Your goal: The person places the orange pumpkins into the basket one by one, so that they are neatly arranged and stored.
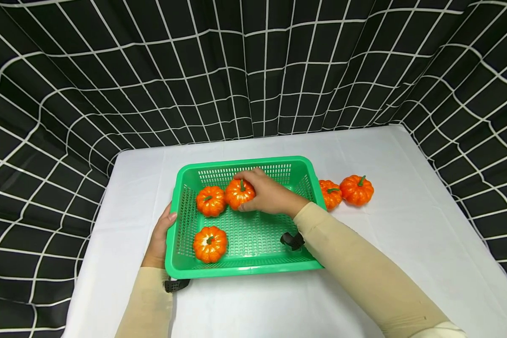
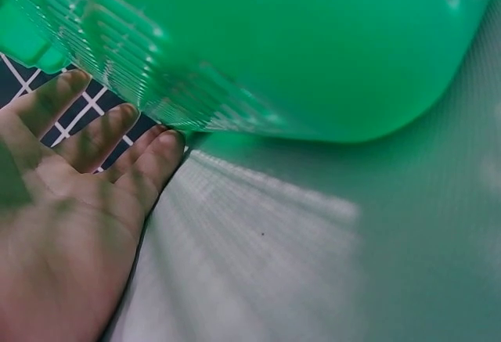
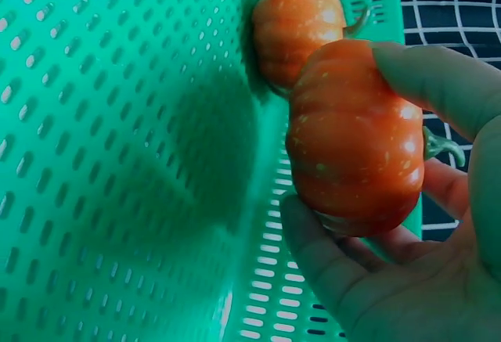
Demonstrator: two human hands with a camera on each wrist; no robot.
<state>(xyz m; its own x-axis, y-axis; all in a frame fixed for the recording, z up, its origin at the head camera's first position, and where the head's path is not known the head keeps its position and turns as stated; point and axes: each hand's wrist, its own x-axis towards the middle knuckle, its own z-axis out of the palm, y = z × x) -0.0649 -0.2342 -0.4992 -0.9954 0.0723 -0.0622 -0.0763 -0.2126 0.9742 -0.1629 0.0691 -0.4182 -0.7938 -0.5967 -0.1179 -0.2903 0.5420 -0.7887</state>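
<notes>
My right hand point(image 1: 270, 192) grips a small orange pumpkin point(image 1: 237, 196) with a green stem, inside a green basket point(image 1: 245, 271). In the right wrist view, the thumb and fingers lie around this pumpkin point(image 3: 356, 142), which overlaps another pumpkin point(image 3: 293, 29) behind it. Two other pumpkins sit at the basket's left side, one toward the back point(image 1: 210, 202) and one toward the front point(image 1: 210, 245). At the basket's left rim, my left hand point(image 1: 158, 239) holds on with its thumb over the edge. The left wrist view shows its fingers point(image 2: 102, 135) against the outer wall.
Just outside the basket's right wall are two more pumpkins, one partly hidden by the rim point(image 1: 331, 195) and one beside it point(image 1: 357, 190). A white cloth point(image 1: 405, 234) covers the table. Black curtains with a white grid point(image 1: 253, 70) surround the back and sides.
</notes>
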